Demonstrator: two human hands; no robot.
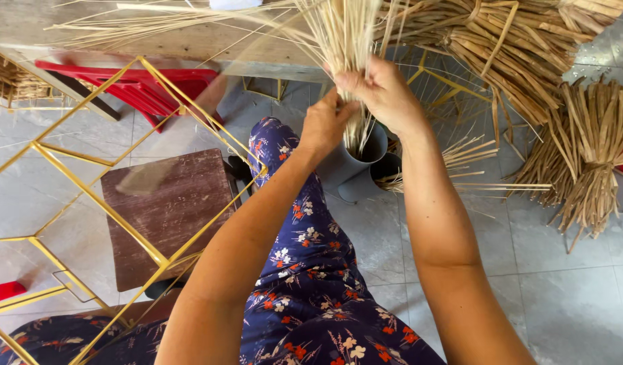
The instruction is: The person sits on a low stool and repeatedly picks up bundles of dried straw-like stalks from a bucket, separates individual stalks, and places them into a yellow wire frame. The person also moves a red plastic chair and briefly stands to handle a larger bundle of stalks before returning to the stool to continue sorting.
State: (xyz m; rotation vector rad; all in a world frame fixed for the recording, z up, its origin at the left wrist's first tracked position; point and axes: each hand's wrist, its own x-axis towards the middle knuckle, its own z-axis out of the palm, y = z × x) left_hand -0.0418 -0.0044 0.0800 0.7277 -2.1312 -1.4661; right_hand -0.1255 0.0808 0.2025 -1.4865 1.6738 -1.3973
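My right hand (382, 91) grips a bunch of thin pale straw strands (342, 40) that fan upward and drop down into a grey tube (362, 152). My left hand (325, 122) pinches the same strands just beside and below the right hand. Both hands are over my knee, which is covered by dark blue flowered fabric (304, 257).
A yellow metal wire frame (122, 216) leans at the left over a brown wooden stool (166, 209). A red plastic chair (146, 84) stands behind. Tied bundles of flat dry reed (521, 54) lie at the upper right on the grey tiled floor (568, 297). A second dark tube (386, 169) holds more strands.
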